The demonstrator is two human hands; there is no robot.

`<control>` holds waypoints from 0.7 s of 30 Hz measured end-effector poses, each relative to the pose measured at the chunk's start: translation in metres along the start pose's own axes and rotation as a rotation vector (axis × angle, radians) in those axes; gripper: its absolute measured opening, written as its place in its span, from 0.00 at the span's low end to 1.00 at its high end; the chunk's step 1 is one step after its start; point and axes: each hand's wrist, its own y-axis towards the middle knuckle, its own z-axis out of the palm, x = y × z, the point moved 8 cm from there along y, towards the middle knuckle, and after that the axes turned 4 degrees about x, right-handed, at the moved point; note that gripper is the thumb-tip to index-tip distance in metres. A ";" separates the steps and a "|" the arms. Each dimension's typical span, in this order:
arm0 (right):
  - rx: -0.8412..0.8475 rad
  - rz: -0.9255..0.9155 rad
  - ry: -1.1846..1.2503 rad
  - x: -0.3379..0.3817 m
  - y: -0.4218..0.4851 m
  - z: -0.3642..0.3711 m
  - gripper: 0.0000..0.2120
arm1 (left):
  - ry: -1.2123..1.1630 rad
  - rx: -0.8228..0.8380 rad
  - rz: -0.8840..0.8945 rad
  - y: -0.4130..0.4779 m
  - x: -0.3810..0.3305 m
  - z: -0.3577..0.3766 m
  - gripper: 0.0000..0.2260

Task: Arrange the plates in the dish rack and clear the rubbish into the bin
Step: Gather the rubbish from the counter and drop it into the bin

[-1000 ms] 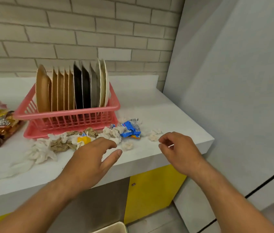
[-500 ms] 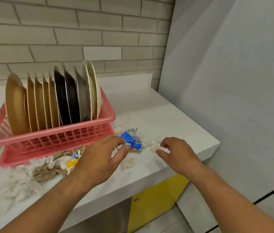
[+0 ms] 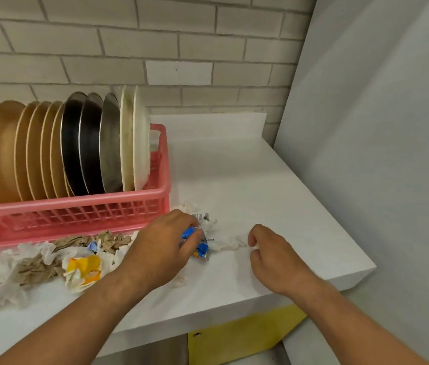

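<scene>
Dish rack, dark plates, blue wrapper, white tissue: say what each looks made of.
Dish rack: pink moulded plastic, semi-gloss, lattice walls. Dark plates: black faces, thin silvery rims, perhaps foil-laminated card. Blue wrapper, gripped by the left hand: glossy crinkled printed film. White tissue, pinched by the right hand: soft matte paper, crumpled.

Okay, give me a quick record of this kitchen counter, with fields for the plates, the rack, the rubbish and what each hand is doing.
plates: upright in a row in the rack; brown, black, silver, white
dish rack: pink, on the white counter
rubbish: crumpled tissues, brown paper and a yellow wrapper on the counter in front of the rack
left hand: grips the blue wrapper
right hand: pinches a white tissue
</scene>
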 end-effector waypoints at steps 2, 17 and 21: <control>-0.034 -0.051 0.003 0.003 0.006 -0.012 0.05 | 0.020 -0.011 -0.015 0.003 -0.003 0.002 0.07; 0.077 -0.079 -0.136 -0.004 0.044 0.001 0.14 | 0.261 0.174 -0.292 0.000 0.028 0.009 0.21; -0.077 -0.114 -0.043 -0.001 0.043 -0.033 0.20 | 0.470 0.347 -0.375 0.004 0.040 0.027 0.25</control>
